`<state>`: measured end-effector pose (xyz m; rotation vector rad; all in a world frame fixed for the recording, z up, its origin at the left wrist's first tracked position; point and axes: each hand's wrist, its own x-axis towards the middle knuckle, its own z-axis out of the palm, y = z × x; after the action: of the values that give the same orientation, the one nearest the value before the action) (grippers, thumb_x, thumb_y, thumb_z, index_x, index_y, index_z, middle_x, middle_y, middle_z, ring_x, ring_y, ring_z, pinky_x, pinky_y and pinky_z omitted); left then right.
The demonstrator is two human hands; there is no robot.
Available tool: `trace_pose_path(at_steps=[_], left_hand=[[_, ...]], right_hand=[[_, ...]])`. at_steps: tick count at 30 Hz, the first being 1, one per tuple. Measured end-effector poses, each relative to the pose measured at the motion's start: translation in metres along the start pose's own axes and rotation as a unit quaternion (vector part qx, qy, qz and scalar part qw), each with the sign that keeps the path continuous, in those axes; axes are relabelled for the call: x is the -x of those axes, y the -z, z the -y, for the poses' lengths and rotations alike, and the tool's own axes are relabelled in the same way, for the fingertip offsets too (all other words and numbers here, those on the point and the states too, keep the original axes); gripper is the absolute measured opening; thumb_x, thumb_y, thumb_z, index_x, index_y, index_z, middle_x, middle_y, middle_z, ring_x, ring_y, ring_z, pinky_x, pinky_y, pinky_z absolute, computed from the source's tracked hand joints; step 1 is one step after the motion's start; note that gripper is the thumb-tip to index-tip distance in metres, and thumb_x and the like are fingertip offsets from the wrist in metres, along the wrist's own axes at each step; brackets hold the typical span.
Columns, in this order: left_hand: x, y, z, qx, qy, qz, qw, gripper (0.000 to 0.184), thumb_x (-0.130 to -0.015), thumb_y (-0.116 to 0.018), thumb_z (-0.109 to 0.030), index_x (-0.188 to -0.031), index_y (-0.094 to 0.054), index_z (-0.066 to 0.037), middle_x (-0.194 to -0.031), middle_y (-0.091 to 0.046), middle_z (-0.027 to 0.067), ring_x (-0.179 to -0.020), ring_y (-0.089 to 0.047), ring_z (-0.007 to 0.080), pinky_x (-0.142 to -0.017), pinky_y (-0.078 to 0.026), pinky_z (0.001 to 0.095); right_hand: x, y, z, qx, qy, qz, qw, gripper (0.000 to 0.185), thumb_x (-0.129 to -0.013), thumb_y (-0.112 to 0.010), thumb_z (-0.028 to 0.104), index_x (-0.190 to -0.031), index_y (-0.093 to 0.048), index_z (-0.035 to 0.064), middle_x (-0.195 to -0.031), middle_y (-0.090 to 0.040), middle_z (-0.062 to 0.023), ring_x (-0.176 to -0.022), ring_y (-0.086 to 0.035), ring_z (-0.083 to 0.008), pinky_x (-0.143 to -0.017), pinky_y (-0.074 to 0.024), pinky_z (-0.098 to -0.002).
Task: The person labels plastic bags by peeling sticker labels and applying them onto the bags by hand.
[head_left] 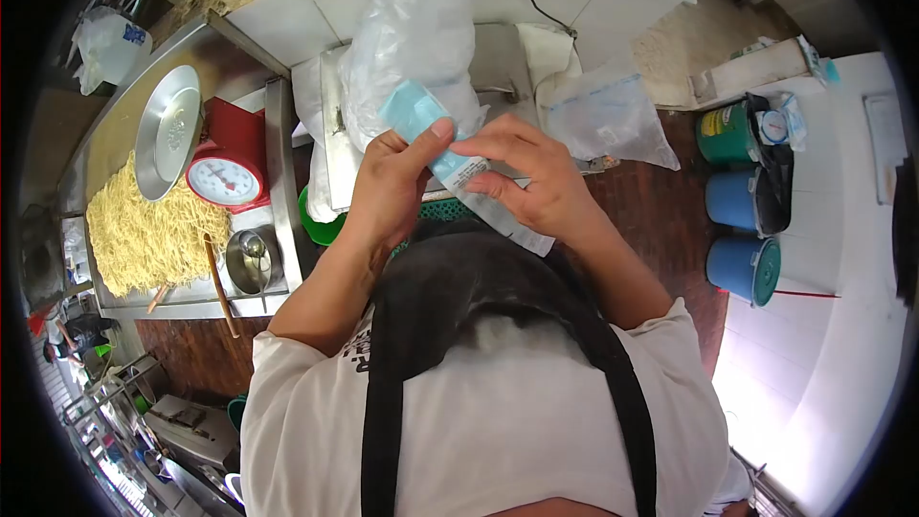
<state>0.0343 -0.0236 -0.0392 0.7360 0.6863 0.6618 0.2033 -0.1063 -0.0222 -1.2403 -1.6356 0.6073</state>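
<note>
A long light-blue and white packet [414,111] with small dark print slants in front of my chest. My left hand [394,175] grips its upper part, the thumb lying across the front. On the lower right side, my right hand [528,172] has its thumb and forefinger close to the packet's right edge by the print; whether they pinch it cannot be made out. The packet's lower end hangs over my black apron [459,278]. Just behind the packet stands a large clear plastic bag [407,33] with whitish contents.
To the left, a metal counter holds yellow noodles [134,230], a red scale [228,158] with a metal pan [169,132], and a metal pot [254,261]. Another plastic bag [613,120] lies right of my hands. Blue buckets [731,198] stand at the right wall.
</note>
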Motion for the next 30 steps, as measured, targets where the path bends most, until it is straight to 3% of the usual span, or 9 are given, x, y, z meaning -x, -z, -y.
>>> trace_pose_path(at_steps=[3,7,12,21,24,30], left_hand=[[-0.001,0.006,-0.003,0.006,-0.01,-0.006,1.0,0.02,-0.094,-0.067,-0.023,-0.096,-0.067,-0.002,-0.092,-0.067,0.0039,-0.085,-0.062,0.011,-0.076,-0.047,0.0281],[-0.004,0.01,-0.005,0.063,0.018,0.014,0.998,0.019,-0.096,-0.061,-0.02,-0.102,-0.065,-0.003,-0.096,-0.069,0.0079,-0.09,-0.066,0.0162,-0.084,-0.051,0.0337],[-0.004,0.007,-0.015,0.067,0.067,0.049,0.994,0.025,-0.095,-0.064,-0.022,-0.103,-0.065,0.001,-0.096,-0.067,0.0081,-0.09,-0.065,0.0162,-0.086,-0.05,0.0322],[-0.013,0.011,-0.013,0.099,0.014,0.029,0.995,0.02,-0.096,-0.062,-0.021,-0.1,-0.064,-0.002,-0.094,-0.067,0.0068,-0.086,-0.064,0.0152,-0.079,-0.05,0.0316],[-0.008,0.004,-0.015,0.094,0.022,0.029,0.995,0.019,-0.096,-0.062,-0.021,-0.099,-0.064,-0.002,-0.093,-0.067,0.0065,-0.085,-0.064,0.0147,-0.079,-0.05,0.0311],[-0.004,-0.009,-0.021,0.077,0.019,0.016,0.997,0.018,-0.095,-0.063,-0.018,-0.098,-0.067,-0.001,-0.092,-0.068,0.0065,-0.085,-0.064,0.0141,-0.079,-0.049,0.0297]], right_hand=[[-0.007,-0.003,0.0,0.037,-0.008,-0.001,0.999,0.03,-0.077,-0.077,0.002,-0.106,-0.07,0.007,-0.092,-0.065,-0.0081,-0.081,-0.063,-0.0211,-0.071,-0.0503,-0.0302],[-0.014,-0.01,0.001,0.009,-0.011,-0.034,0.999,0.025,-0.076,-0.078,0.003,-0.098,-0.068,0.0057,-0.089,-0.065,-0.0083,-0.078,-0.063,-0.0218,-0.07,-0.0507,-0.0318],[-0.018,-0.011,0.0,0.024,0.033,-0.051,0.998,0.019,-0.074,-0.079,0.004,-0.089,-0.068,0.0066,-0.088,-0.063,-0.0063,-0.076,-0.062,-0.0224,-0.068,-0.0505,-0.0333],[-0.024,0.008,-0.004,0.031,0.044,-0.046,0.998,0.023,-0.073,-0.079,-0.001,-0.091,-0.068,0.0055,-0.09,-0.061,-0.0072,-0.082,-0.06,-0.0219,-0.072,-0.0487,-0.0311],[-0.032,0.003,0.0,0.032,0.036,-0.051,0.997,0.021,-0.072,-0.079,0.008,-0.091,-0.07,0.0099,-0.089,-0.06,-0.0039,-0.085,-0.059,-0.0242,-0.079,-0.0454,-0.0356],[-0.038,0.016,-0.005,0.098,0.152,-0.009,0.984,0.028,-0.07,-0.081,0.007,-0.095,-0.07,0.0084,-0.09,-0.061,-0.0043,-0.08,-0.057,-0.0229,-0.073,-0.0459,-0.035]])
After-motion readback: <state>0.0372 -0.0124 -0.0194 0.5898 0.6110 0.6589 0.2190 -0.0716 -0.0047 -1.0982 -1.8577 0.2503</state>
